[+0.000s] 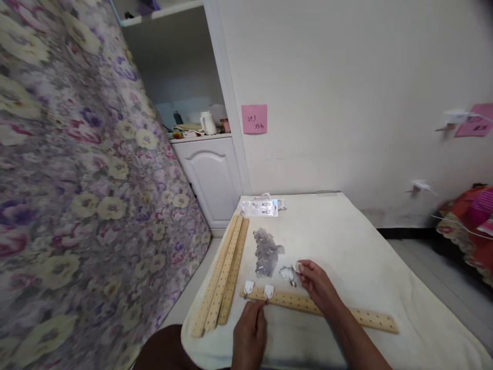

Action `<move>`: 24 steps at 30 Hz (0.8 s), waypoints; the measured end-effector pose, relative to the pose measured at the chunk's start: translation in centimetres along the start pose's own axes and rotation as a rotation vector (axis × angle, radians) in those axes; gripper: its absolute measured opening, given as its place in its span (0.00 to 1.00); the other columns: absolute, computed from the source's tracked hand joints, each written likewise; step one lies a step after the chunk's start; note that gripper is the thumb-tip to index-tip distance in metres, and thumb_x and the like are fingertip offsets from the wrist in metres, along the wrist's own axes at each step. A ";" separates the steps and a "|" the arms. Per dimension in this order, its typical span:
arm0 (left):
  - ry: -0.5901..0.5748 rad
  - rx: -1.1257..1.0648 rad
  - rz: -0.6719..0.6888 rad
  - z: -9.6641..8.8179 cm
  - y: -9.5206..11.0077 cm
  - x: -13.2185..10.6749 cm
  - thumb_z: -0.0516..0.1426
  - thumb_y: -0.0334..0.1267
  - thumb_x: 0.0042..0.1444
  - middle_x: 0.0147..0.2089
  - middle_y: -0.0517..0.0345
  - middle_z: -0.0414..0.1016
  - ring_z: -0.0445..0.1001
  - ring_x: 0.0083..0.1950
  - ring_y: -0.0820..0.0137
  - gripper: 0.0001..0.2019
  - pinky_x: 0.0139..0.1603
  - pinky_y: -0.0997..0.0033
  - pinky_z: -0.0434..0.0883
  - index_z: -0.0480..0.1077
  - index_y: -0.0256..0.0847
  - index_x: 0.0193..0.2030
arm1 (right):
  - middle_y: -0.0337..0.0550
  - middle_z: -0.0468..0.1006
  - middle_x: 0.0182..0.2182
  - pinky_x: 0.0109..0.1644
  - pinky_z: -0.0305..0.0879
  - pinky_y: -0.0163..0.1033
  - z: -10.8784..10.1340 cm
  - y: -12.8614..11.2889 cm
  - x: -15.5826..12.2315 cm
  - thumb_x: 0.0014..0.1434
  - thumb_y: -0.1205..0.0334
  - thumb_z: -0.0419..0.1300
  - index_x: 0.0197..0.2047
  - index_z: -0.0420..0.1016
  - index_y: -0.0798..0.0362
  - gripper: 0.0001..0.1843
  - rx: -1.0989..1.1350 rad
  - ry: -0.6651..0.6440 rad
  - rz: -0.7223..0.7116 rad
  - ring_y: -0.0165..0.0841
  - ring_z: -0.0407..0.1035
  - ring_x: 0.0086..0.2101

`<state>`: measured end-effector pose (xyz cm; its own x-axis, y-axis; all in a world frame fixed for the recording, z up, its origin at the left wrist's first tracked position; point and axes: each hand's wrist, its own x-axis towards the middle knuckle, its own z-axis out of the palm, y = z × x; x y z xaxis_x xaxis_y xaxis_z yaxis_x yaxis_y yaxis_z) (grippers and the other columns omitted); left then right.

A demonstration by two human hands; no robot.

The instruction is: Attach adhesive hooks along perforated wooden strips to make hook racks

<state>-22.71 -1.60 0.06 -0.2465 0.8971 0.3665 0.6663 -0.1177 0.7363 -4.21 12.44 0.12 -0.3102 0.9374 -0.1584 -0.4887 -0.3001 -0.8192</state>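
A pale wooden strip point(373, 319) with rows of holes lies crosswise on the table. Two white-backed hooks with metal loops, one at the left end point(249, 287) and one beside it point(269, 292), are on the strip. My left hand point(249, 331) is closed at the strip's near edge, just below the second hook; whatever its fingers hold is hidden. With thumb and finger, my right hand point(316, 282) pinches a small white hook point(298, 266) above the far side of the strip. Next to it lies a small pile of white and metal hooks point(288, 275).
Several more perforated wooden strips point(225, 277) lie lengthwise at the left. Grey translucent pieces point(265, 252) are heaped in the middle of the cloth-covered table point(323, 226). Clear packaging point(259, 207) sits at the far edge. A floral curtain point(115, 205) hangs on the left.
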 end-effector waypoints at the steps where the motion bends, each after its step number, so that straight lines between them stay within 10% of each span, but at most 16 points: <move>1: 0.003 -0.019 -0.005 -0.2 0.4 0.0 0.49 0.40 0.60 0.41 0.53 0.75 0.73 0.45 0.65 0.12 0.46 0.67 0.71 0.72 0.43 0.43 | 0.35 0.72 0.22 0.22 0.58 0.28 0.0 0.1 0.0 0.43 0.54 0.69 0.34 0.72 0.53 0.18 -0.023 -0.007 -0.014 0.24 0.64 0.20; 15: -0.100 -0.984 -0.572 5.3 5.9 1.0 0.57 0.53 0.52 0.47 0.47 0.75 0.75 0.45 0.62 0.24 0.44 0.61 0.73 0.69 0.37 0.49 | 0.46 0.72 0.38 0.43 0.67 0.38 1.3 0.5 -5.2 0.56 0.69 0.53 0.36 0.72 0.50 0.09 -0.929 -0.196 -0.655 0.35 0.68 0.40; 24: -0.060 -1.126 -0.712 5.8 6.2 1.1 0.63 0.43 0.46 0.39 0.49 0.77 0.76 0.36 0.67 0.19 0.35 0.71 0.70 0.70 0.35 0.43 | 0.47 0.71 0.40 0.46 0.66 0.39 0.7 0.0 -6.8 0.58 0.71 0.49 0.40 0.70 0.50 0.12 -0.953 -0.366 -0.713 0.35 0.67 0.42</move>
<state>-14.74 1.16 1.74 -0.2452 0.9232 -0.2958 -0.5418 0.1225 0.8315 -2.68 5.94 1.65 -0.5028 0.6883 0.5230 0.0975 0.6463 -0.7568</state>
